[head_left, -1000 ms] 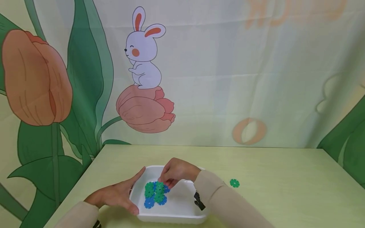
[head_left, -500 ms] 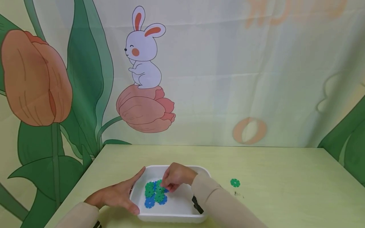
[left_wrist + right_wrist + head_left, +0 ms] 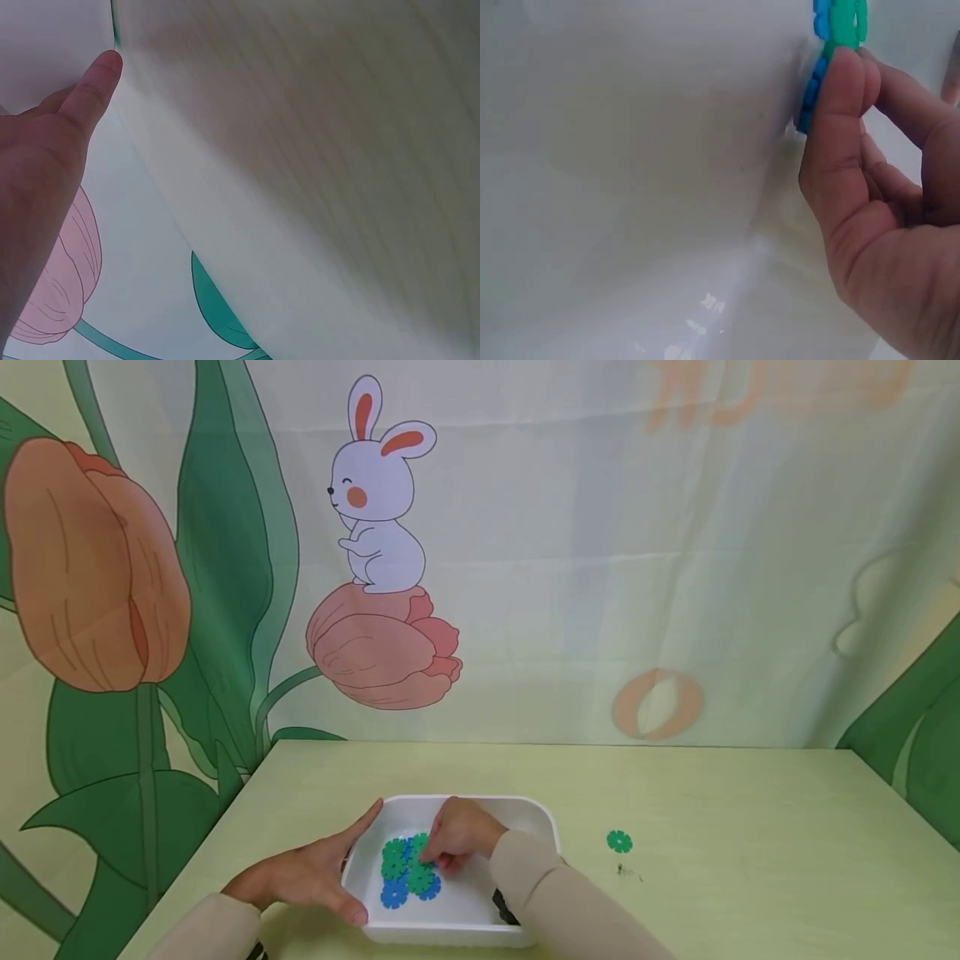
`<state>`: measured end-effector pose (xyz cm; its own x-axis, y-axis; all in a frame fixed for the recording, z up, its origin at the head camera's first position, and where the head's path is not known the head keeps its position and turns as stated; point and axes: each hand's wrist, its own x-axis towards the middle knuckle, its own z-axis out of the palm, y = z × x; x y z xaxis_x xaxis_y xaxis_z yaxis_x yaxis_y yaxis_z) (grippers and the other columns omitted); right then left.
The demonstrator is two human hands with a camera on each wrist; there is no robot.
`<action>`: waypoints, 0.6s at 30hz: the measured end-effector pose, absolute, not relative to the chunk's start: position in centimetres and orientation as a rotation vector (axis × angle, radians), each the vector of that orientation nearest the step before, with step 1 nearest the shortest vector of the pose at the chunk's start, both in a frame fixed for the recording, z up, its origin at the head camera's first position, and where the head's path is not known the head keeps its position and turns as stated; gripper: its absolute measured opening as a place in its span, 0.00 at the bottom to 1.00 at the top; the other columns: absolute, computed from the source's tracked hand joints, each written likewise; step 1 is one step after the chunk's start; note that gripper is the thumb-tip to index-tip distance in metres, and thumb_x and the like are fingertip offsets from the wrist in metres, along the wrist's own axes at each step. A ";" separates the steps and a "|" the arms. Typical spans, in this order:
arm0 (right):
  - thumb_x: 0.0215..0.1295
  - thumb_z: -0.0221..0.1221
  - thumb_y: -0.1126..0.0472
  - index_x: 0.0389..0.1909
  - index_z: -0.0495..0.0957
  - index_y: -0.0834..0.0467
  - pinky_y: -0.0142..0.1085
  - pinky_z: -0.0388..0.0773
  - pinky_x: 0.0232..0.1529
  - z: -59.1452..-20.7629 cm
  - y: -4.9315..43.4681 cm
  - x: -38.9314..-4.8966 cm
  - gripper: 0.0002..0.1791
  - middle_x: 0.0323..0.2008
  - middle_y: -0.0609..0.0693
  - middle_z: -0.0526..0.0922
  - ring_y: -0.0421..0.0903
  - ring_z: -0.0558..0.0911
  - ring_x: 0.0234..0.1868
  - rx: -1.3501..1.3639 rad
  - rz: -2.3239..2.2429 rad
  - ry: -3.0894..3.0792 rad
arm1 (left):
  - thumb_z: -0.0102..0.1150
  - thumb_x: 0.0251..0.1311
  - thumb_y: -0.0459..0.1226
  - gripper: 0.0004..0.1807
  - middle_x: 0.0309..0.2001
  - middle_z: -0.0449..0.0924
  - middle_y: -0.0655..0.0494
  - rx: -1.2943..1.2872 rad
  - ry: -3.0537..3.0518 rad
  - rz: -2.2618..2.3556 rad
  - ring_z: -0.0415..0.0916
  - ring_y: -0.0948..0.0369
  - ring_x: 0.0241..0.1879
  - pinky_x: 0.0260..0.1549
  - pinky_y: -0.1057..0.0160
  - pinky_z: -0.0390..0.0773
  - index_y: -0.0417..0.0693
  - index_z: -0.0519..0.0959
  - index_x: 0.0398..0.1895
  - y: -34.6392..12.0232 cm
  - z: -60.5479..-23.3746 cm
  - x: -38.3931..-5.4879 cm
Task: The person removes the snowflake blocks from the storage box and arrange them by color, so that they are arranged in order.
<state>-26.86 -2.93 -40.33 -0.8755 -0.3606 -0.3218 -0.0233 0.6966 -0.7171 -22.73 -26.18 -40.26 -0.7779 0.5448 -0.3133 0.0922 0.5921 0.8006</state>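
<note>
- Head view: left hand (image 3: 303,870) with thumb and forefinger spread wide, lying against the left side of the white tray (image 3: 442,933), which stands on the pale desk (image 3: 750,860)
- Head view: right hand (image 3: 459,831) inside the tray, thumb and finger drawn together on the green discs (image 3: 418,880), which partly overlie the blue discs (image 3: 393,894) in the tray's left half
- Right wrist view: the pinch seen from close by, thumb tip at the edge of a green piece with blue just beneath; the head view hides this contact
- Left wrist view: one digit extended along the tray's outside; the discs lie outside this view
- Head view only: a single green disc (image 3: 619,842) on the desk, right of the tray, and the printed rabbit (image 3: 384,485) on the cloth (image 3: 540,568) behind
</note>
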 end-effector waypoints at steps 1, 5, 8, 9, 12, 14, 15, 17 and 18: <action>0.54 0.74 0.65 0.17 0.78 0.62 0.32 0.80 0.23 -40.4 -3.0 -26.8 0.14 0.13 0.50 0.77 0.42 0.78 0.15 -0.296 -1.032 2.477 | 0.74 0.52 0.52 0.70 0.77 0.44 0.39 0.508 2.282 1.103 0.57 0.46 0.67 0.64 0.36 0.63 0.49 0.27 0.80 -26.1 -40.3 -22.7; 0.52 0.74 0.66 0.14 0.77 0.63 0.31 0.78 0.19 -40.6 -3.3 -26.9 0.16 0.11 0.50 0.76 0.42 0.77 0.12 -0.284 -1.020 2.509 | 0.75 0.52 0.51 0.71 0.77 0.44 0.40 0.504 2.294 1.098 0.58 0.46 0.67 0.64 0.37 0.63 0.51 0.26 0.80 -25.9 -40.2 -22.7; 0.53 0.74 0.66 0.14 0.77 0.63 0.31 0.78 0.19 -40.6 -3.4 -27.0 0.17 0.11 0.50 0.76 0.42 0.76 0.12 -0.263 -0.995 2.504 | 0.75 0.52 0.51 0.70 0.77 0.44 0.41 0.496 2.296 1.094 0.58 0.47 0.67 0.64 0.38 0.63 0.52 0.26 0.80 -25.9 -40.1 -22.8; 0.54 0.74 0.66 0.14 0.77 0.63 0.31 0.78 0.20 -40.5 -3.4 -27.0 0.16 0.11 0.50 0.76 0.42 0.76 0.13 -0.260 -0.988 2.497 | 0.74 0.52 0.51 0.70 0.77 0.45 0.41 0.499 2.294 1.093 0.58 0.47 0.67 0.64 0.38 0.63 0.51 0.26 0.80 -25.9 -40.1 -22.8; 0.56 0.72 0.65 0.14 0.78 0.63 0.31 0.79 0.22 -40.3 -3.1 -27.0 0.16 0.12 0.51 0.77 0.43 0.77 0.14 -0.263 -0.999 2.460 | 0.74 0.53 0.50 0.70 0.76 0.45 0.40 0.497 2.289 1.097 0.58 0.47 0.66 0.64 0.38 0.63 0.51 0.26 0.79 -25.9 -40.2 -22.7; 0.57 0.72 0.66 0.16 0.79 0.63 0.31 0.80 0.23 -40.0 -2.8 -27.0 0.15 0.14 0.51 0.77 0.43 0.77 0.15 -0.263 -1.036 2.420 | 0.74 0.53 0.50 0.70 0.76 0.45 0.39 0.495 2.286 1.096 0.58 0.47 0.66 0.64 0.37 0.63 0.50 0.26 0.79 -25.9 -40.2 -22.7; 0.57 0.71 0.66 0.16 0.79 0.63 0.31 0.80 0.23 -39.8 -2.7 -27.0 0.14 0.14 0.51 0.77 0.43 0.77 0.15 -0.263 -1.060 2.397 | 0.74 0.53 0.51 0.70 0.76 0.45 0.39 0.497 2.284 1.096 0.58 0.47 0.66 0.64 0.37 0.63 0.49 0.26 0.79 -25.9 -40.2 -22.7; 0.59 0.70 0.66 0.17 0.80 0.63 0.31 0.80 0.22 -39.2 -2.4 -27.0 0.14 0.15 0.52 0.77 0.42 0.77 0.15 -0.257 -1.102 2.356 | 0.74 0.53 0.51 0.70 0.76 0.45 0.39 0.494 2.286 1.093 0.58 0.46 0.66 0.65 0.37 0.62 0.49 0.26 0.79 -25.9 -40.1 -22.7; 0.59 0.70 0.65 0.18 0.80 0.63 0.31 0.80 0.22 -38.9 -2.2 -27.0 0.13 0.15 0.52 0.77 0.42 0.77 0.15 -0.252 -1.118 2.338 | 0.74 0.52 0.52 0.70 0.76 0.45 0.39 0.491 2.288 1.088 0.58 0.46 0.66 0.64 0.37 0.62 0.49 0.27 0.79 -25.9 -40.1 -22.7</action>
